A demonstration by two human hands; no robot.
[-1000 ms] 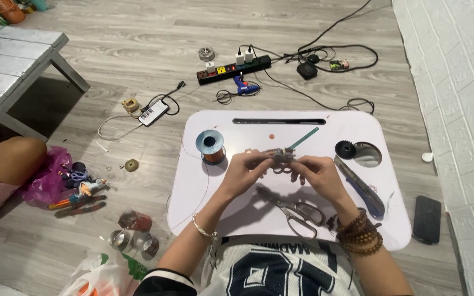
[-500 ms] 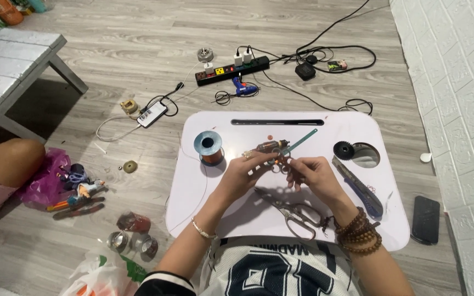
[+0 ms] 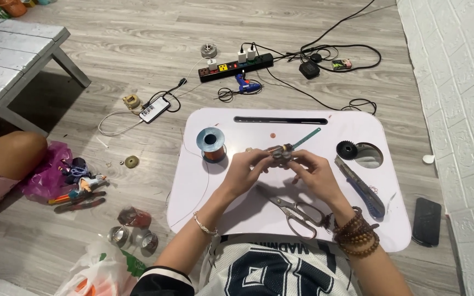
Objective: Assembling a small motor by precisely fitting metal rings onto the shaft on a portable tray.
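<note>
Over the middle of the white bench [image 3: 231, 203], the left hand [image 3: 246, 167] and the right hand [image 3: 312, 171] both pinch a small metal part [image 3: 280, 155] with a green stick. It seems best to keep a firm, steady grip while turning it. Near lie steel scissors [image 3: 297, 211]; farther, a smooth copper wire spool [image 3: 211, 144] and a ribbed black gear [image 3: 346, 149].

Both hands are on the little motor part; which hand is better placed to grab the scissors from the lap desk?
Right, probably. The scissors lie just below the right hand, by that wrist; the left hand sits further off, nearer the copper wire spool.
</note>
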